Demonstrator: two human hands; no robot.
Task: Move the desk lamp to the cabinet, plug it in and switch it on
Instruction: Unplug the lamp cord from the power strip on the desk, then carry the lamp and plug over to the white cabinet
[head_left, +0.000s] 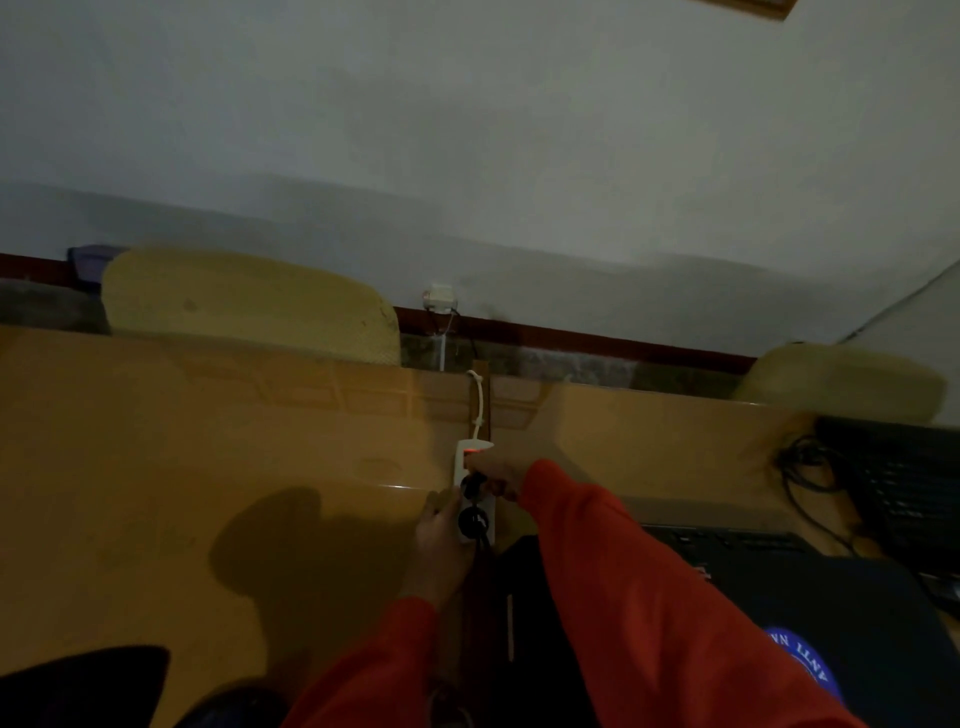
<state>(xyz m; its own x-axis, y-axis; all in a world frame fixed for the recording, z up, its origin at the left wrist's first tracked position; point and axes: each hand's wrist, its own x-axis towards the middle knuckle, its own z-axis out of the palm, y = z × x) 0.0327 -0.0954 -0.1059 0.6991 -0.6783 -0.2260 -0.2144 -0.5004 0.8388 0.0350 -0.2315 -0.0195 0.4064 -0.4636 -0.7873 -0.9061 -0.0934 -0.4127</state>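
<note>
Although the room is dim and the frame soft, the work is plainly at the white power strip (475, 491), which lies on the tan cabinet top (156, 441) near its middle seam. A red indicator glows at the strip's far end. White cord (479, 400) runs from it back over the rear edge toward a wall outlet (440, 297).

Left hand (441, 540): wrapped against the near left side of the strip, steadying it. Right hand (493, 475): fingers pinched on a black round plug (471, 487) seated at, or going into, the upper socket; how far home it sits, cannot tell. A second black plug (474, 519) occupies the socket nearer the body, dark cable trailing down off the edge.

The lamp itself: not identifiable in this view. The dark shape at lower left may be part of it; too dark to say.

Handling judgement: plug is small, rigid, light, with a smooth moulded body. Best held by the body between thumb and fingers, pushed straight along the pins, never by the cable. The strip is light and would likely slide on the glossy top, so the bracing hand matters. Cable is limp; slack could snag the neighbouring plug.

Black keyboards (904, 488) sit at right.
</note>
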